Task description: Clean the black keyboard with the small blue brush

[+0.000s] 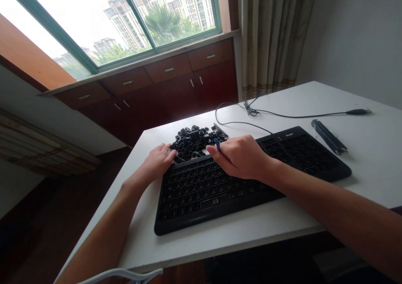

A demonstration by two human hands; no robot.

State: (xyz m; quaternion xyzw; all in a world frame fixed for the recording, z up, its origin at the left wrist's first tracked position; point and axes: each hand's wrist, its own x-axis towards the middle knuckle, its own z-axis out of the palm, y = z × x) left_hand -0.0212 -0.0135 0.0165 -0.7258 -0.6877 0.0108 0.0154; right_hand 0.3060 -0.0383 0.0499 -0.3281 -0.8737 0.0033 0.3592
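A black keyboard (185, 221) with its keycaps off lies tilted across the white table, bare key sockets showing. Beyond its back edge is a heap of black keycaps (193, 139). My left hand (160, 160) rests at the keyboard's back left corner, fingers stretched out and touching the left side of the heap. Over the keyboard's back edge, my right hand (241, 156) is closed around a small blue tool (217, 144). Only a short blue piece of it shows; the rest is hidden in my fingers, so its kind is unclear.
The keyboard's cable (292, 116) runs behind it, tangled at the table's back, with the plug at right. A dark, long narrow item (329, 136) in clear wrapping lies right of the keyboard. The white table (201, 244) ends close in front. Low cabinets (176, 95) stand beyond.
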